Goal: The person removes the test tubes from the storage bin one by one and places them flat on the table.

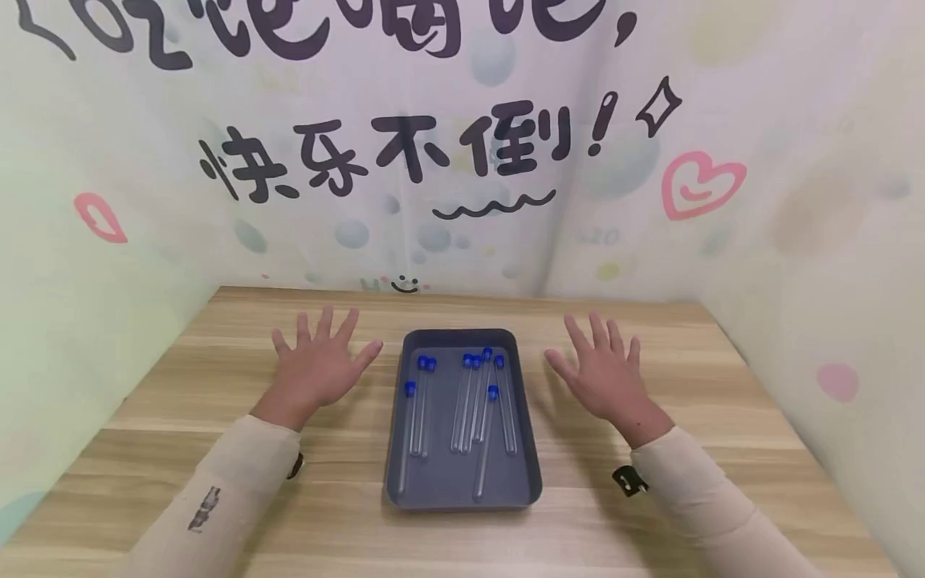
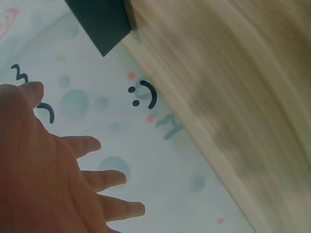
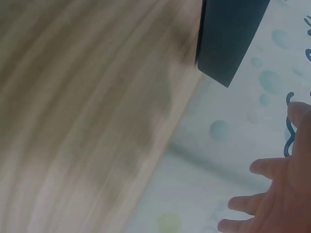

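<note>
In the head view, a dark grey tray lies in the middle of the table. Several clear test tubes with blue caps rest in it, some bunched on the right and a few on the left. My left hand is left of the tray, its fingers spread and holding nothing. On the other side, my right hand is spread palm down, also with nothing in it. Both wrist views show the outer wall of the tray beside the spread fingers; the tubes are hidden there.
The table has a light wood grain. Behind it hangs a white printed cloth with dark lettering and coloured dots, and pale walls rise at both sides. A black strap piece shows at the right wrist.
</note>
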A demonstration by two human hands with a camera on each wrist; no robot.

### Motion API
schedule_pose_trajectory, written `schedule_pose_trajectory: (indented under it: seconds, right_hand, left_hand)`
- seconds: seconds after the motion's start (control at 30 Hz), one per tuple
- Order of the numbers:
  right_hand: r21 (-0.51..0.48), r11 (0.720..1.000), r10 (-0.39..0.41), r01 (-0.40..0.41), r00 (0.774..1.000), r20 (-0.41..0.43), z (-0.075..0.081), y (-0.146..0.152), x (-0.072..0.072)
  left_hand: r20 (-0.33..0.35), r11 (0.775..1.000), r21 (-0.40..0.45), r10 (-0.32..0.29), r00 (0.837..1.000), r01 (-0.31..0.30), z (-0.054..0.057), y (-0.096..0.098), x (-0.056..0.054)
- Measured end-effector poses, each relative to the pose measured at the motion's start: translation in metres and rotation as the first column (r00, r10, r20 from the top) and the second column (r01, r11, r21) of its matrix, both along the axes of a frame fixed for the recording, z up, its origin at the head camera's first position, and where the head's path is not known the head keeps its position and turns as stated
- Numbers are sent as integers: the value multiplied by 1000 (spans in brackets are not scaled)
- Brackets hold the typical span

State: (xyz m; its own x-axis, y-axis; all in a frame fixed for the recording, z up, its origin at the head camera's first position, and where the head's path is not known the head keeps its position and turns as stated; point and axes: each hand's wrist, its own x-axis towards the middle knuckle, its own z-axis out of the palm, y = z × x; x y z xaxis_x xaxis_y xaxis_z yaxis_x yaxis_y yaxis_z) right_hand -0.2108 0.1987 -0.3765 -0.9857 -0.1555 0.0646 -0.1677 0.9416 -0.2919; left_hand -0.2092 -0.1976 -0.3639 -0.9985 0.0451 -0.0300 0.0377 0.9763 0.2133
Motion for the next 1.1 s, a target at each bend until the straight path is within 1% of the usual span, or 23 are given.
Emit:
schedule_pose_trajectory:
  seconds: [0.2, 0.43, 0.57, 0.7, 0.8, 0.9, 1.0, 1.1]
  right_hand:
    - [9, 1000, 14, -14, 1000, 1, -3, -6, 6]
    - [-6, 999, 31, -31, 999, 12, -3, -13, 11]
    - [-7, 999, 39, -39, 999, 13, -3, -16, 12]
    - [-19, 998, 62, -62, 998, 5, 1, -18, 13]
    - [-57, 995, 80, -81, 997, -13, 7, -21, 15]
    - [-138, 985, 104, -106, 994, -24, 13, -28, 16]
    - [-223, 965, 137, -140, 990, -28, 19, -38, 17]
    - [-289, 941, 172, -175, 984, -34, 23, -49, 17]
  left_hand:
    - [5, 1000, 11, 16, 1000, -16, -6, -5, 8]
    - [-2, 1000, -1, 18, 1000, -18, -10, -9, 10]
    - [8, 1000, 0, 11, 1000, -11, -8, -8, 12]
    - [6, 1000, -16, -11, 1000, 11, -3, -2, 12]
    - [1, 999, -9, -43, 999, 43, 1, 7, 12]
    - [23, 997, 29, -70, 997, 70, 2, 14, 11]
    - [61, 992, 90, -91, 994, 85, -1, 18, 10]
    - [130, 981, 169, -114, 985, 92, -10, 21, 5]
